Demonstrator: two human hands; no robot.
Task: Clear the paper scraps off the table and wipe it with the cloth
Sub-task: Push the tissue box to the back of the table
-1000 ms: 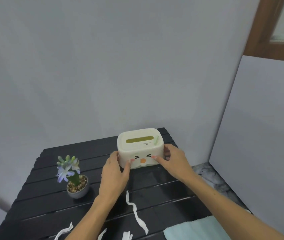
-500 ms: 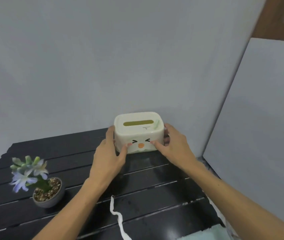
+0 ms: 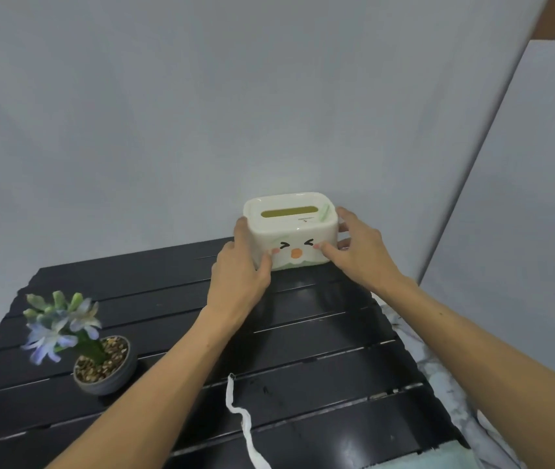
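While both my hands clamp the box at the far edge, the risks run left to right. The pot [image 3: 105, 367], gravel-filled with a blue flower, stands near the table's [image 3: 167, 299] left side; a careless sweep could tip it. My left hand [image 3: 238, 275] presses the box's [image 3: 291, 228] left end, my right hand [image 3: 359, 252] its right end, fingers curled round. Slot on top; contents not visible. It sits close to the back edge and could slide off. One paper scrap [image 3: 244, 421] lies mid-table, near me. Cloth [image 3: 438, 460] at the near right corner, unused.
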